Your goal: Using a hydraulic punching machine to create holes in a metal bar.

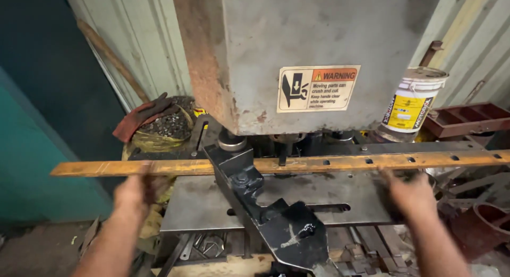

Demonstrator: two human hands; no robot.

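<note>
A long rusty bar (297,163) with punched holes along its right half lies crosswise under the press (297,53), resting across the grey plate (340,200). The left hand (135,192) is at the bar's left stretch, the right hand (411,192) at its right stretch; both are blurred, so I cannot tell how closed either grip is. A black guide (265,213) juts forward between them. A bucket (414,99) stands behind on the right.

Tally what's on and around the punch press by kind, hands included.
Hands: 2, left and right
Long rusty flat bar: 1
Punch press: 1
White bucket: 1
Red gloves: 1 bundle
Total: 6
</note>
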